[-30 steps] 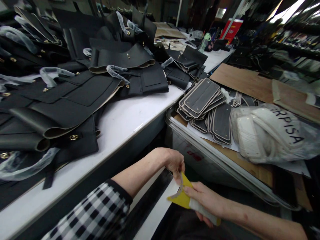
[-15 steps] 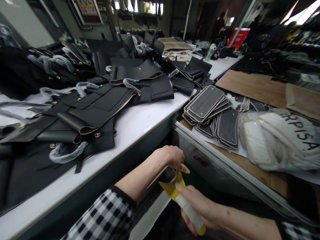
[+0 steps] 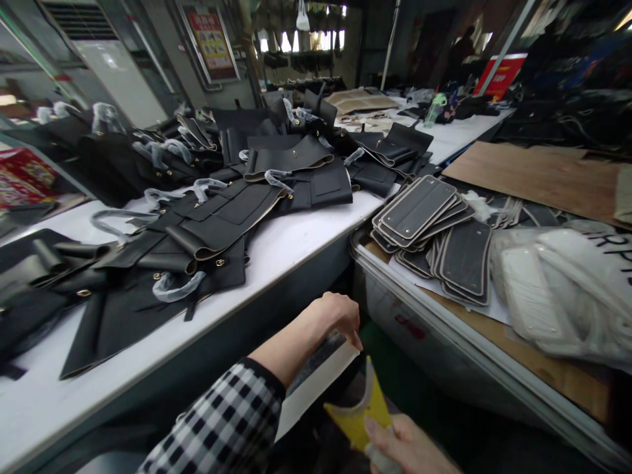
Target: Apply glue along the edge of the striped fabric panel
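Note:
My right hand [image 3: 407,447] sits at the bottom edge, closed around the taped handle of a yellow scraper-like tool [image 3: 363,411] whose blade points up. My left hand [image 3: 338,316], fingers curled, rests on the end of a flat panel [image 3: 316,378] with a white edge and a dark grey top, just under the white table's [image 3: 276,253] edge. What the left fingers pinch is hidden. A checked sleeve [image 3: 222,428] covers my left forearm.
Black leather bag parts [image 3: 212,224] with gold clasps and plastic-wrapped handles [image 3: 175,289] cover the white table. To the right, a bin holds stacked black base panels [image 3: 419,210], white parts in a clear printed bag [image 3: 563,283], and brown boards [image 3: 538,174].
The view has tilted up. My hands have separated: the right hand with the yellow tool dropped toward the bottom edge, and the left hand no longer touches the tool and now rests on the flat panel.

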`<state>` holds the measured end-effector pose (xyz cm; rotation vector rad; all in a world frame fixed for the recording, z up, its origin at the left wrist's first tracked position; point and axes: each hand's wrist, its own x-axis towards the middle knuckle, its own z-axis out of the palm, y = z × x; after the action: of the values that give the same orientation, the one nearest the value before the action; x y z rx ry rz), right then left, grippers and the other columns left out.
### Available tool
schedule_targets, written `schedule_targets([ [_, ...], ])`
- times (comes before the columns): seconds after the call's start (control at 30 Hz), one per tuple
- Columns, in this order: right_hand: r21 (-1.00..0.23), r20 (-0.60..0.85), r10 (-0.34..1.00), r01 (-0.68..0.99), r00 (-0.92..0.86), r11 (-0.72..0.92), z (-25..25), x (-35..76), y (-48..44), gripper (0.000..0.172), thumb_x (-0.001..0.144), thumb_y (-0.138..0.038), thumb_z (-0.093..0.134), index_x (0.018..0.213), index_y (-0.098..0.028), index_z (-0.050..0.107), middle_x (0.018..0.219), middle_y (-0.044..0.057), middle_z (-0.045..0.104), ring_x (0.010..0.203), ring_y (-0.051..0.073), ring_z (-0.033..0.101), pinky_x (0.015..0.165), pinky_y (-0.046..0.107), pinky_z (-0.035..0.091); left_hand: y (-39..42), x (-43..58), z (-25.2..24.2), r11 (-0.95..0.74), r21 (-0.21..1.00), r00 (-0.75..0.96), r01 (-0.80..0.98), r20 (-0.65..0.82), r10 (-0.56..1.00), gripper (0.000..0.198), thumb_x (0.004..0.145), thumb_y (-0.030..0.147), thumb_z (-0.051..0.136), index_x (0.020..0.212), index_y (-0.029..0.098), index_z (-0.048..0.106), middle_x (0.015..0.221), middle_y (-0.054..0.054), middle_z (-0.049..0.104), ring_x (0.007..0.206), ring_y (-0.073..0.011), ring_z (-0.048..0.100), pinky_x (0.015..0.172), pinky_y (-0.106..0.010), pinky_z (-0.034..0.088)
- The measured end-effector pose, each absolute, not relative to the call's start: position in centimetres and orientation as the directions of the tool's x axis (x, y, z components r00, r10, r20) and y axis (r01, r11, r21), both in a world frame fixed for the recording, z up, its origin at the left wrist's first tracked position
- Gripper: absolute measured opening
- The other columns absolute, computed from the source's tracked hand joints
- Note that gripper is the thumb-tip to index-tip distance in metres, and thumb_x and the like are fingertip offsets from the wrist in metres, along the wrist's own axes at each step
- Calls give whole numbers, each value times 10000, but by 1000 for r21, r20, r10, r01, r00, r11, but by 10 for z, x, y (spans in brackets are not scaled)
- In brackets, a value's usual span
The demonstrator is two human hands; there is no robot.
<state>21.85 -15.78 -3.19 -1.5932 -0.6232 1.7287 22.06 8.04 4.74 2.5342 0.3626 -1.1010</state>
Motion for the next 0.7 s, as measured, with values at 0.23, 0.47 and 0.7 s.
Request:
schedule_targets([
  [0.23, -743, -635, 680, -532, 367, -406, -38, 250, -127, 546, 827, -659, 576, 642, -150, 510, 516, -9, 489, 443, 84, 456, 469, 208, 366, 87, 227, 39, -901, 226, 620, 370, -782, 59, 579, 580, 581, 802, 1094, 329, 715, 1143, -10, 717, 1030, -259, 651, 820, -304, 523],
  [0.47, -655, -658, 660, -708, 362, -265, -60, 233, -97, 430, 699, -488, 778, 791, -153, 523, 564, -52, 475, 460, 74, 423, 452, 208, 373, 87, 230, 34, -907, 231, 631, 352, -774, 48, 579, 595, 599, 781, 1083, 292, 720, 1089, -50, 727, 975, -277, 663, 804, -357, 538],
  [0.7, -571, -714, 624, -780, 318, -256, -68, 235, -91, 402, 724, -448, 768, 890, -141, 571, 591, -46, 514, 448, 72, 429, 437, 205, 367, 89, 231, 30, -923, 211, 687, 321, -723, 74, 544, 576, 575, 814, 993, 235, 731, 1020, -96, 729, 927, -293, 677, 817, -385, 540],
])
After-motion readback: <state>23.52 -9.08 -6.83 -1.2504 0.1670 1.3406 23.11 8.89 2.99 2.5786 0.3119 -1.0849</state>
